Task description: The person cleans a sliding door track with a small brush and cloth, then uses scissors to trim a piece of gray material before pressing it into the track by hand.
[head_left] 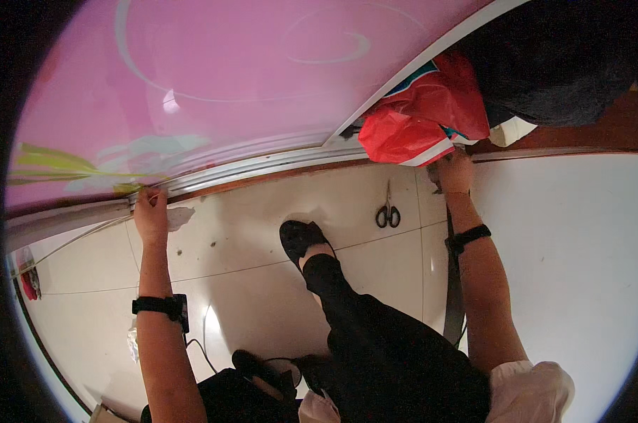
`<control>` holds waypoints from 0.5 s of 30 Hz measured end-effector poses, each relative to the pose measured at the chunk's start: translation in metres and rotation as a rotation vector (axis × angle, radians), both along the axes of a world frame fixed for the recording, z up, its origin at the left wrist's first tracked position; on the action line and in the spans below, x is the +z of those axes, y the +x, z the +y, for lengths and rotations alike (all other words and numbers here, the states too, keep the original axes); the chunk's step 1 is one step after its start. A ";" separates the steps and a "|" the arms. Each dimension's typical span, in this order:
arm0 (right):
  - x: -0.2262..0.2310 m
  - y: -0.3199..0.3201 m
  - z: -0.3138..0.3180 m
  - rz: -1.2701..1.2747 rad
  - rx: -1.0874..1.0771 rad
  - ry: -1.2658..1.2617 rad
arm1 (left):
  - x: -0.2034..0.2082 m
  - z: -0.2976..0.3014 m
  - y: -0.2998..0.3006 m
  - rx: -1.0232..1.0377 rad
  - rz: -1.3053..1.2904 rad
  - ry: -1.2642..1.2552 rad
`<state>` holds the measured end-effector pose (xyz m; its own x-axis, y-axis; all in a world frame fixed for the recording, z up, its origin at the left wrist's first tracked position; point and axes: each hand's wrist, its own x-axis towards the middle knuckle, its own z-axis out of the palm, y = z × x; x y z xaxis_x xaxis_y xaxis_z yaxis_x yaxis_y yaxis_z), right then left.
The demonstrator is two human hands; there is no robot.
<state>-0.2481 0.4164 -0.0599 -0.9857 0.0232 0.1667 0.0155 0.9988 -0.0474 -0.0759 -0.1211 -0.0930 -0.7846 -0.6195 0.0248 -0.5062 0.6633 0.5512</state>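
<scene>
My left hand (151, 215) is closed in a pinch at the bottom edge of a pink sliding door panel (213, 63), beside the pale metal track (248, 163). A thin pale cord (86, 234) runs in from the left and meets its fingers. Over on the right, my right hand (457, 175) reaches to the lower edge of a red plastic bag (425, 116), touching or very near it. The bag and the shadow hide most of those fingers, so I cannot tell whether they grip. Black-handled scissors (387, 215) lie on the floor tiles between my hands.
Dark cloth (544, 63) fills the opening behind the bag, above a brown wooden base (566, 134). A white flat surface (559, 261) borders my right arm. My foot in a black shoe (301, 238) stands on the tiled floor (241, 261). Small red items (28, 282) lie far left.
</scene>
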 end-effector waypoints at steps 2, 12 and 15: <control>0.000 -0.008 0.024 0.041 -0.025 -0.167 | -0.002 -0.002 0.000 -0.007 -0.001 0.021; 0.013 -0.008 0.060 0.119 -0.158 0.022 | -0.006 -0.009 0.002 -0.035 0.040 0.014; 0.007 -0.012 0.057 0.070 -0.274 0.111 | -0.012 -0.013 0.003 -0.030 0.041 0.041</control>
<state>-0.2601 0.4735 -0.0528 -0.9313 0.2642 0.2508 0.2853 0.9570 0.0514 -0.0727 -0.1341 -0.1048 -0.8016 -0.5969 0.0322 -0.4631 0.6542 0.5980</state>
